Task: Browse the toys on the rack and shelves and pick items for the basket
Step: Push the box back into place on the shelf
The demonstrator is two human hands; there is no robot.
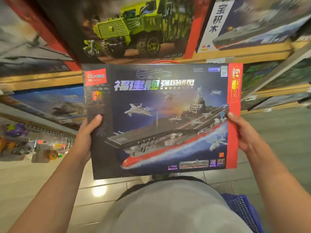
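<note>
Both my hands clamp the aircraft-carrier box point(159, 118) held flat before the shelves point(235, 55), left hand point(85, 137) and right hand point(242, 132) with thumbs over its side edges; stiff, glossy, broad, probably weighty, best carried by these edges.

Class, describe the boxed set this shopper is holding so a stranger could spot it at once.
Below the wooden shelf with the green truck box, the left hand and right hand hold up the aircraft carrier box. Unlike its neighbours, it shows a grey, red-hulled ship with jets.
</note>
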